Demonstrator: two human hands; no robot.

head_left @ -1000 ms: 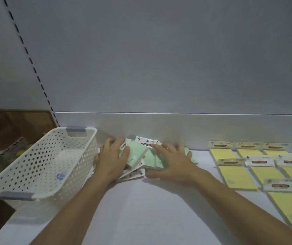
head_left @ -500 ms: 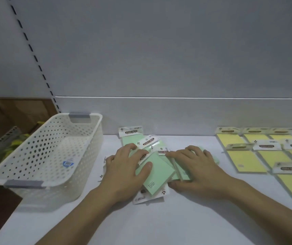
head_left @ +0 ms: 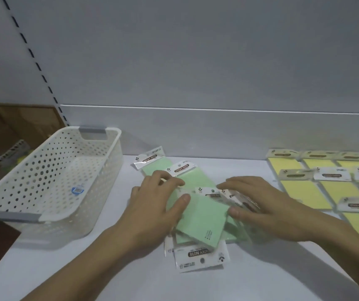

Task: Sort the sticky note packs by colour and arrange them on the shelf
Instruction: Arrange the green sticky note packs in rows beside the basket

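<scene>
Labels first: the pale green sticky note packs (head_left: 202, 216) sit in a messy overlapping pile on the white shelf (head_left: 109, 268), just right of the white perforated plastic basket (head_left: 50, 144). Two packs at the far end of the pile have dark oval tags (head_left: 150, 158) reading "STICKY NOTE". One white header card (head_left: 200, 254) at the near end says the same thing upside down, and the small print on it is too tiny to read. Same goes for the round blue sticker (head_left: 77, 190) on the basket's floor.

Now the left hand (head_left: 152, 211) lies flat on the basket side of the pile, fingers spread, thumb pressing on the top pack. Over on the side away from the basket, the right hand (head_left: 267, 211) has its fingers stretched across a few clear-wrapped headers, thumb at the top pack's edge. That bit is blurry, so can't tell if it's actually gripping anything.

Well right of the basket, past the pile, flat yellow sticky note packs (head_left: 304, 192) lie in tidy rows, cut off by the frame edge. Their tags are too dark to read.
</scene>
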